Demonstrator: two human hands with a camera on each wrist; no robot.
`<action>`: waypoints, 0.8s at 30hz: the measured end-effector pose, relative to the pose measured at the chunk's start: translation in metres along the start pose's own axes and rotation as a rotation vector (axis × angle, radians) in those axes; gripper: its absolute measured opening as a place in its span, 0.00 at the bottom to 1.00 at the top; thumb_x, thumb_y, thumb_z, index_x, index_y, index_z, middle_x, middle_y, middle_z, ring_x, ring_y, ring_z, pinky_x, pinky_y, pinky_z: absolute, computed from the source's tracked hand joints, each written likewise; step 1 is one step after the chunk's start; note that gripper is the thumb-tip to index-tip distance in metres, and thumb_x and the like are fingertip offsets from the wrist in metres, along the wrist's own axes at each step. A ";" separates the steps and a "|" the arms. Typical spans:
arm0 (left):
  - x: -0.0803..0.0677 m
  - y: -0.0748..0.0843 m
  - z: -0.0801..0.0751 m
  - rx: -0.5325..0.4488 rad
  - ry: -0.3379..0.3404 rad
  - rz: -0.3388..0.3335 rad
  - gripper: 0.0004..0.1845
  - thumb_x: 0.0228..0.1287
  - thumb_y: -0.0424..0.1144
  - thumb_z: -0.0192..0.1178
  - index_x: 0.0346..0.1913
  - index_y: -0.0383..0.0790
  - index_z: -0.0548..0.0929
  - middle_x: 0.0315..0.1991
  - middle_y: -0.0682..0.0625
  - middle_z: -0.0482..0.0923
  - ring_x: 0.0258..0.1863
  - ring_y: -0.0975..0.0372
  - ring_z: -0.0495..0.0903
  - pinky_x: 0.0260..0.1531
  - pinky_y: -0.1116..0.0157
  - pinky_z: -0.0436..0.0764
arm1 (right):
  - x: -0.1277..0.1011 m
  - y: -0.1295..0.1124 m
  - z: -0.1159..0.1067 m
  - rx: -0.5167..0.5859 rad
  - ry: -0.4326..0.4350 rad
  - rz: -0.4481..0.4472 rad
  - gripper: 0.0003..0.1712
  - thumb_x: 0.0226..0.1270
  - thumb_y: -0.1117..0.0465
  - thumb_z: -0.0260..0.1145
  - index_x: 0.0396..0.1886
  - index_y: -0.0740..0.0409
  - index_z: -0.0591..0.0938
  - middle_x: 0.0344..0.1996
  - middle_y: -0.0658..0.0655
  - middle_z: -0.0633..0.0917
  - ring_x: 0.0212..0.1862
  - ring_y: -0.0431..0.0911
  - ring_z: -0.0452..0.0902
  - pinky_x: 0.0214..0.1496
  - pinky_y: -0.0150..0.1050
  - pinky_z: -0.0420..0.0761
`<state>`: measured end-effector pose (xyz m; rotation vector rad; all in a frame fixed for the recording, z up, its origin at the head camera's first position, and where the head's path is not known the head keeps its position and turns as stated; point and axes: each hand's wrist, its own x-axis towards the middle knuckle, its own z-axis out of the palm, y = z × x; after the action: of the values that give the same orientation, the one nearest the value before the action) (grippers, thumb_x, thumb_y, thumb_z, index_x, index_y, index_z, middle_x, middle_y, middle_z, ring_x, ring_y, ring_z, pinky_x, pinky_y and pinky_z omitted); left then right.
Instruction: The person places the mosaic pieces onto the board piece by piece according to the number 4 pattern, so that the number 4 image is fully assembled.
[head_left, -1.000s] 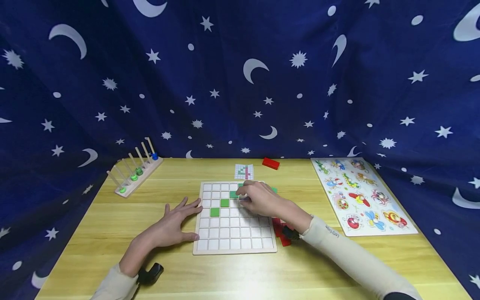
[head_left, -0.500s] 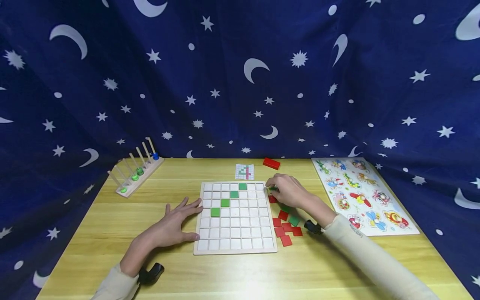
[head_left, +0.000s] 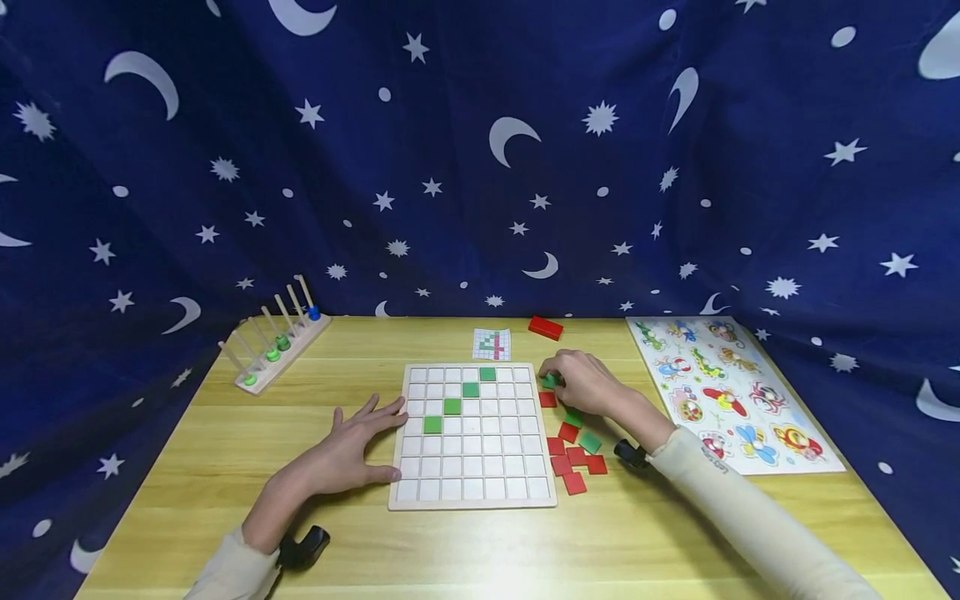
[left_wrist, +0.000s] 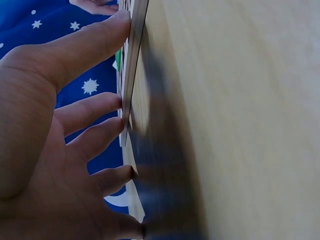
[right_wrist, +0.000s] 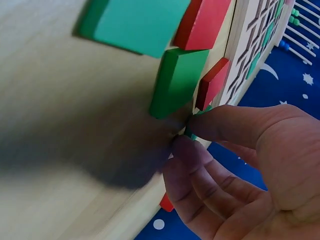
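I see my right hand [head_left: 588,385] pinching a green tile [head_left: 551,382] beside the grid board [head_left: 472,496]; my left hand [head_left: 352,450] lies flat, fingers spread, touching the board's left edge

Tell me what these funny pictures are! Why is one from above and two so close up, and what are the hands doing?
A person wears three cameras: one on the head, one on each wrist. The head camera looks down at a wooden table. On it lies a white grid board with four green tiles in a slanting line. Loose red and green tiles lie beside it, with a peg rack, a small pattern card, a red block and an animal puzzle. The left hand lies flat, fingers touching the board's edge; its wrist camera shows that close up. The right hand pinches one green tile beside the board.
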<state>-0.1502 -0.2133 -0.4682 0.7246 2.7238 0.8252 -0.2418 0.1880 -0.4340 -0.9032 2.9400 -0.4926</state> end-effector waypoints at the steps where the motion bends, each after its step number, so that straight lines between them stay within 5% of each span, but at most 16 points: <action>1: 0.000 0.000 0.000 0.000 0.001 0.001 0.43 0.54 0.55 0.75 0.72 0.45 0.72 0.78 0.52 0.55 0.77 0.43 0.45 0.58 0.22 0.34 | 0.000 0.000 0.000 -0.002 0.002 -0.001 0.18 0.52 0.76 0.69 0.44 0.60 0.88 0.37 0.56 0.86 0.33 0.45 0.75 0.36 0.45 0.80; 14: 0.001 0.001 -0.002 0.000 -0.010 0.005 0.43 0.54 0.54 0.75 0.72 0.45 0.72 0.78 0.51 0.54 0.77 0.43 0.44 0.59 0.24 0.33 | -0.002 -0.006 -0.008 -0.046 0.052 -0.001 0.20 0.50 0.75 0.69 0.46 0.63 0.87 0.38 0.58 0.83 0.33 0.47 0.78 0.35 0.45 0.82; 24: -0.001 0.002 -0.002 0.000 -0.012 0.002 0.43 0.54 0.52 0.75 0.72 0.44 0.72 0.78 0.50 0.54 0.77 0.43 0.43 0.59 0.24 0.33 | -0.004 -0.047 0.002 0.003 0.027 -0.104 0.20 0.53 0.74 0.68 0.48 0.62 0.87 0.41 0.54 0.83 0.32 0.42 0.75 0.33 0.38 0.79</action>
<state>-0.1491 -0.2127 -0.4653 0.7304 2.7127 0.8193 -0.2125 0.1531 -0.4218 -1.0610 2.9265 -0.5181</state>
